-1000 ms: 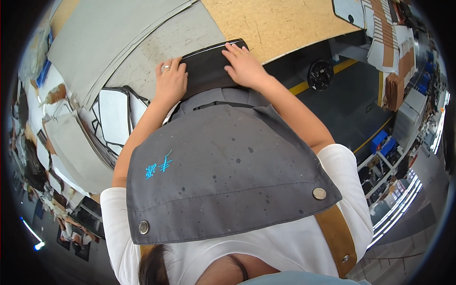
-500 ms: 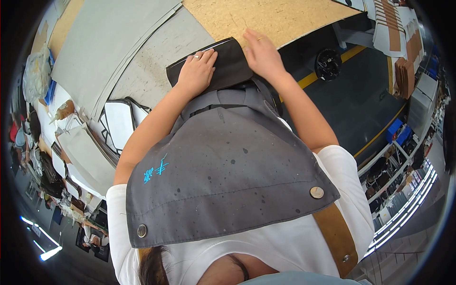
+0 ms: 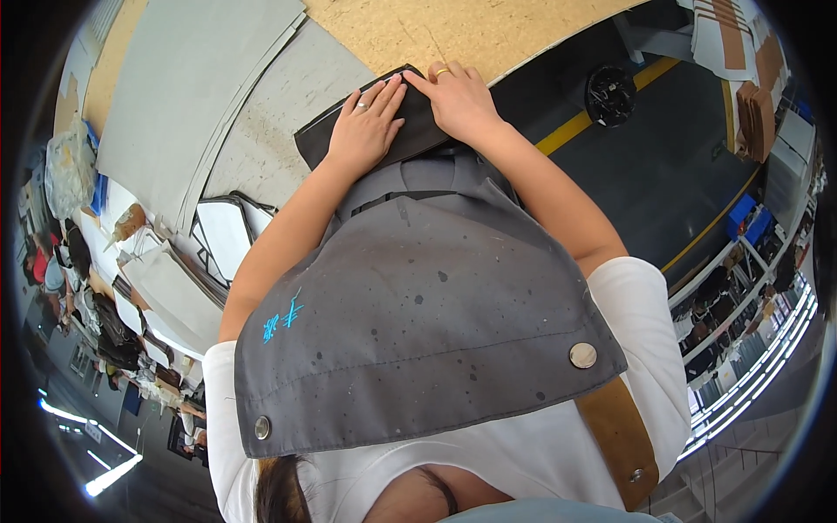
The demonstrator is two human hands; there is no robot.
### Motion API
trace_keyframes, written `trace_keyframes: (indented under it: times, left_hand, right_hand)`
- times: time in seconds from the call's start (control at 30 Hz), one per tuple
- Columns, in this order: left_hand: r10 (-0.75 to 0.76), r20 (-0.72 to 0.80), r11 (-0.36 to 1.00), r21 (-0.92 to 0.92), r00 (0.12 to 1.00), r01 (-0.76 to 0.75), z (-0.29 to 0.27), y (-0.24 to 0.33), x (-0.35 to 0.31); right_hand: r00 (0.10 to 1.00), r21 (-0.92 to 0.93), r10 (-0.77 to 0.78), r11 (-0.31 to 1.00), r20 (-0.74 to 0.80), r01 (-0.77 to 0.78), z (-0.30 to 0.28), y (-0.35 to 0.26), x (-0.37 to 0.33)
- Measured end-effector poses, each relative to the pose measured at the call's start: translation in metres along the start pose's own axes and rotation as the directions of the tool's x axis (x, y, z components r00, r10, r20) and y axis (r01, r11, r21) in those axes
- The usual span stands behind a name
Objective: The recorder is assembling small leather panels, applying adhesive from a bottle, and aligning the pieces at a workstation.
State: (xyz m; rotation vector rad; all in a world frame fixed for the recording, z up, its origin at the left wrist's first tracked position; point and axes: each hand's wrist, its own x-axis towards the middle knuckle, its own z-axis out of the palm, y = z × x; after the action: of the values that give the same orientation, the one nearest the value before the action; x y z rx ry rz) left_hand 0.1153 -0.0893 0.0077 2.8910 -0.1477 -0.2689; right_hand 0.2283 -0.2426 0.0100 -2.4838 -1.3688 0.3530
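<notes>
A flat black piece [image 3: 416, 122], smooth like leather and folded over, lies at the near edge of the work table in front of my grey apron. My left hand [image 3: 364, 126], a ring on one finger, rests flat on it with the fingers stretched toward the far edge. My right hand [image 3: 464, 103], also ringed, lies over the piece's far right corner. Its index finger reaches left along the far edge, close to the left fingertips, and the other fingers are spread ahead. Beneath my palms the piece is partly hidden.
Large grey sheets [image 3: 196, 96] lie on the table to the left, beside a tan board surface [image 3: 392, 30]. White panels with black edging [image 3: 224, 235] sit near my left forearm. A round black base [image 3: 610, 94] stands on the dark floor at right.
My right hand has moved left and come down onto the black piece's far edge, close to my left fingers. The left hand stays flat on the piece. The view has shifted slightly.
</notes>
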Motion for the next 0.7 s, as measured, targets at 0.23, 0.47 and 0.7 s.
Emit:
trace_keyframes:
  times: [0.23,0.47,0.7]
  left_hand:
    - [-0.033,-0.014,0.998,-0.045,0.999,0.032,-0.003,0.003,0.004]
    - [-0.084,-0.045,0.989,-0.129,0.995,0.077,-0.008,0.007,0.008]
    - [-0.054,0.017,0.912,-0.406,0.998,0.056,-0.084,0.028,-0.001]
  right_hand:
    - [0.996,-0.019,0.081,0.997,0.039,-0.08,0.002,-0.007,0.002]
    - [0.837,0.206,0.432,0.833,0.336,-0.513,-0.016,0.008,-0.019]
    - [0.698,0.686,0.224,0.142,0.68,-0.714,-0.038,-0.008,-0.006]
